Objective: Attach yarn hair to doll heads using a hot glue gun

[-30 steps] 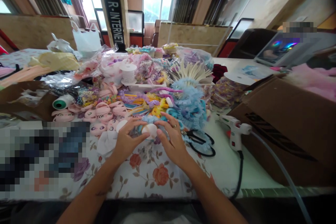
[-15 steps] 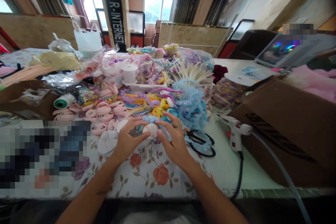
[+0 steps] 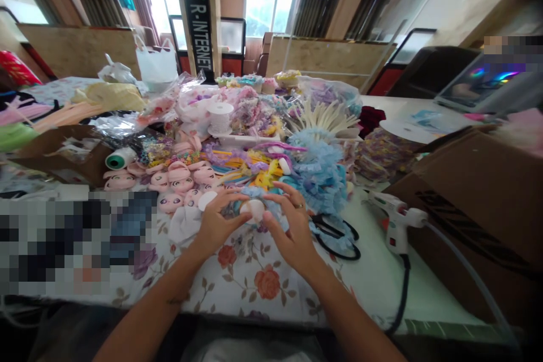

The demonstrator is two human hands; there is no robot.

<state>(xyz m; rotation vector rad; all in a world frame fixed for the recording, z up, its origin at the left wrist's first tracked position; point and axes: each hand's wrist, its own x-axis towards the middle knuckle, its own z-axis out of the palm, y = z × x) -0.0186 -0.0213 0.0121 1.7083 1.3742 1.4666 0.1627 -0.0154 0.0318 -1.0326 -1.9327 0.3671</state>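
Between my two hands is a small round piece with a white disc [image 3: 254, 210] facing me and pale blue ruffled trim around its edge. My left hand [image 3: 218, 219] grips it from the left, thumb on the white disc. From the right, my right hand [image 3: 289, 225], with a ring on one finger, holds the same piece with thumb and curved fingers. Just left of my hands lie a white round disc [image 3: 207, 200] and white fabric [image 3: 185, 226]. Black-handled scissors [image 3: 337, 235] lie right of my right hand, partly under blue ruffle.
Several pink doll heads [image 3: 180, 178] lie beyond my left hand. A pile of blue ruffle trim [image 3: 318, 172] stands behind my right hand. On the right are a glue gun [image 3: 396, 220] with its cord and a cardboard box [image 3: 475, 209]. Floral cloth [image 3: 267, 283] covers the near table.
The whole view has shifted, so everything sits slightly further right. My hands keep nearly the same hold on the round piece.
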